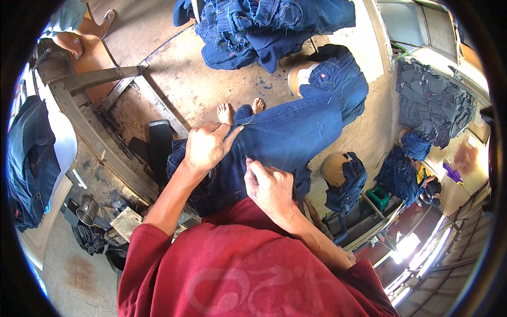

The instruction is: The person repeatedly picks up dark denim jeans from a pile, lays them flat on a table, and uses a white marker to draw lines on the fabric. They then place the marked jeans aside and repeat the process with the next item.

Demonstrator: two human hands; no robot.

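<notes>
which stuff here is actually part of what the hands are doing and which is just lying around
In hand:
- blue jeans across the lap
- left hand gripping the denim
- right hand pinching the fabric

Lying about:
- heap of jeans on the floor
- dark jeans stack at right
- metal cup
- green crate

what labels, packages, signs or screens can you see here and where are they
Small red tag: sewn on the dark blue jeans draped over a stand, upper centre-right.
Faint swirl print: on the front of the person's dark red shirt, bottom centre.
No packages, signs or screens show clearly.
</notes>
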